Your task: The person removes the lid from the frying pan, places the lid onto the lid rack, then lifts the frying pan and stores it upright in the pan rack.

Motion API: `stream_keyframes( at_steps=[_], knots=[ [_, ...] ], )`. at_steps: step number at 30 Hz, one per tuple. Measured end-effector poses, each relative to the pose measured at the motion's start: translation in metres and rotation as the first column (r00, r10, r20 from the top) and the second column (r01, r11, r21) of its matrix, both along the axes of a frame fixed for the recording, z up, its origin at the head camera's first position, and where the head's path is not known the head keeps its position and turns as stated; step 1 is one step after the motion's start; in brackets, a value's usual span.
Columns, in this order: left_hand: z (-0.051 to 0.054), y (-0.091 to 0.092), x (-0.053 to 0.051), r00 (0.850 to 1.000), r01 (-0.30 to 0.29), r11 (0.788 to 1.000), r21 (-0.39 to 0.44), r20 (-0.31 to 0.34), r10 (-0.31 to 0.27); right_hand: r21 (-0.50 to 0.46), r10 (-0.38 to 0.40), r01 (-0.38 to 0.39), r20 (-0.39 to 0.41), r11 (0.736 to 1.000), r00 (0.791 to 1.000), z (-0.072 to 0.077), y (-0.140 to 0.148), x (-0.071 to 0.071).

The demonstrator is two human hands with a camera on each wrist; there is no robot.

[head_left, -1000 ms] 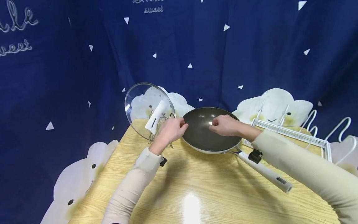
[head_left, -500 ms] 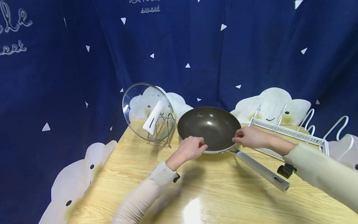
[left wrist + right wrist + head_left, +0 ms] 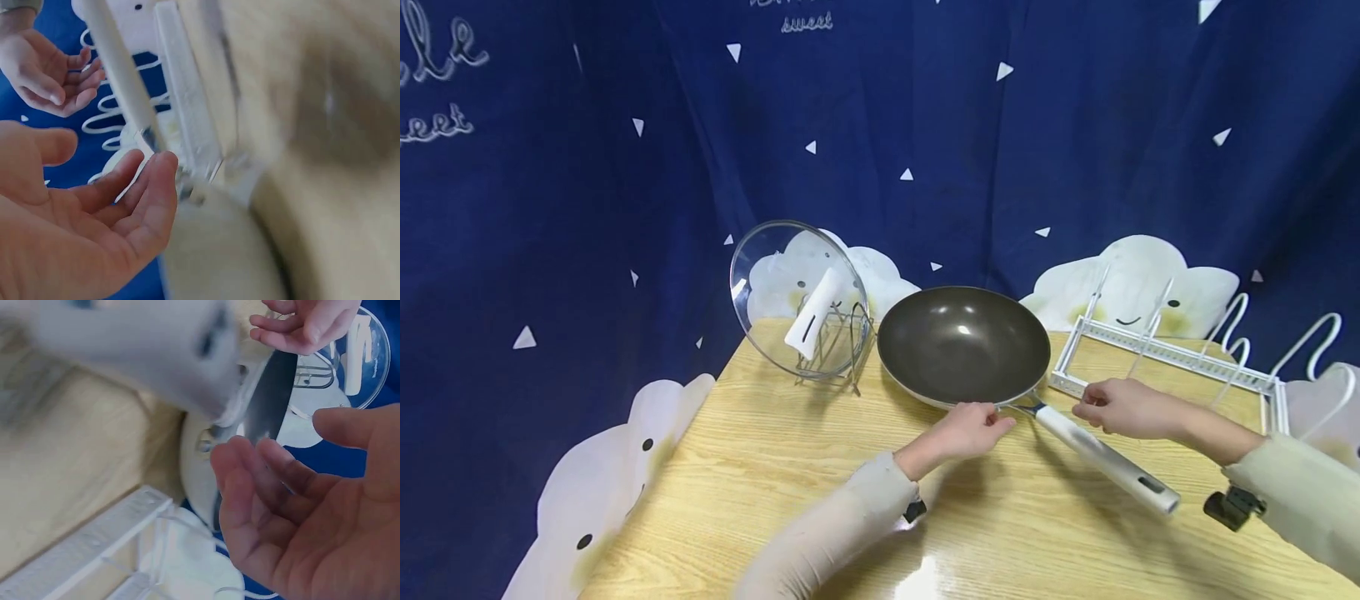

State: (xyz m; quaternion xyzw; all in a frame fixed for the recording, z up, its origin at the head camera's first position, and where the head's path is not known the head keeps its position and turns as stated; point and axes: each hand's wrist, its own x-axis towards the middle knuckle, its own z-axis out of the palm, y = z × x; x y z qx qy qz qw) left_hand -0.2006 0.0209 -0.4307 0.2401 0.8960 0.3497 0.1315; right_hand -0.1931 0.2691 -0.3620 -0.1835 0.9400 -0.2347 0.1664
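Note:
A dark-lined frying pan (image 3: 962, 346) with a pale outside rests on the table, its white handle (image 3: 1108, 460) pointing to the near right. My left hand (image 3: 966, 431) hovers by the pan's near rim, fingers loosely bent and nothing in them. On the other side of the handle, my right hand (image 3: 1138, 408) hangs near the white rack (image 3: 1187, 360), also holding nothing. Both wrist views show relaxed, half-curled fingers, with the pan's pale side (image 3: 219, 244) beyond the left hand. In the right wrist view the handle (image 3: 144, 350) is blurred and close.
Left of the pan, a glass lid (image 3: 760, 287) with a white grip (image 3: 814, 317) stands tilted in a wire stand (image 3: 854, 354). White upright hooks rise from the rack at right. A dark blue curtain (image 3: 865, 125) hangs behind the wooden table (image 3: 760, 467).
My left hand has moved right and nearer, from between lid and pan to the pan's near rim. My right hand has gone from over the pan to right of its handle.

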Motion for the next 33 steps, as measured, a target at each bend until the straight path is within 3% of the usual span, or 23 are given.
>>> stream_keyframes(
  at_steps=[3,7,10,16,18,21,24,27,30,33],
  knots=[
    [-0.008,0.012,0.003,0.992,-0.061,0.998,0.027,0.115,0.058,-0.049,-0.047,0.052,0.091,0.997,0.995,-0.007,0.008,0.006],
    [-0.017,0.026,0.008,0.955,-0.146,0.988,0.043,0.268,0.129,-0.14,-0.076,0.113,0.25,0.984,0.965,-0.016,0.02,0.012],
    [-0.023,0.038,0.007,0.911,-0.216,0.969,0.117,0.381,0.158,-0.208,-0.051,0.135,0.364,0.969,0.93,-0.02,0.032,0.014],
    [-0.034,0.061,0.002,0.824,-0.368,0.88,0.3,0.544,0.159,-0.309,0.022,0.152,0.496,0.939,0.868,-0.036,0.047,0.02],
    [-0.036,0.066,0.001,0.794,-0.397,0.856,0.332,0.593,0.138,-0.359,0.048,0.17,0.527,0.918,0.849,-0.042,0.049,0.023],
    [-0.039,0.074,0.001,0.738,-0.432,0.822,0.371,0.669,0.086,-0.463,0.125,0.197,0.577,0.864,0.807,-0.05,0.049,0.026],
    [-0.043,0.082,0.003,0.673,-0.515,0.751,0.413,0.737,0.056,-0.55,0.21,0.218,0.611,0.807,0.763,-0.057,0.049,0.028],
    [-0.044,0.089,0.004,0.617,-0.616,0.641,0.457,0.786,0.033,-0.575,0.236,0.237,0.627,0.783,0.743,-0.06,0.048,0.03],
    [-0.044,0.094,0.004,0.581,-0.689,0.534,0.49,0.814,0.002,-0.563,0.215,0.241,0.624,0.791,0.751,-0.062,0.046,0.03],
    [-0.044,0.1,0.003,0.561,-0.723,0.464,0.511,0.827,-0.036,-0.531,0.176,0.249,0.626,0.81,0.76,-0.062,0.044,0.031]
  ],
)
